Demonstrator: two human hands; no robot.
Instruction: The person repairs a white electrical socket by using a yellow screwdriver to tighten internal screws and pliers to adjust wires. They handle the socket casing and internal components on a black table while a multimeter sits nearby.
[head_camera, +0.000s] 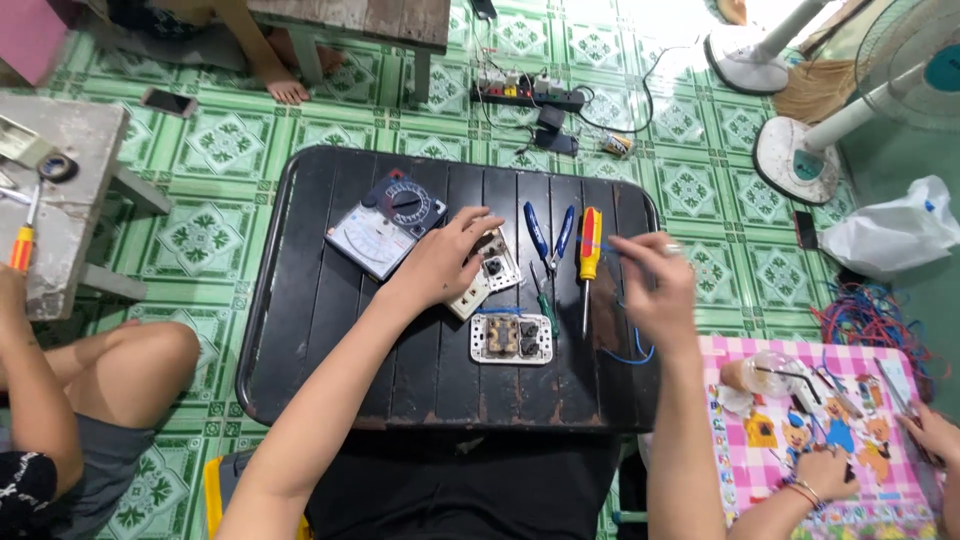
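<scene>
Head camera looks down (steeply) at table (300, 330).
</scene>
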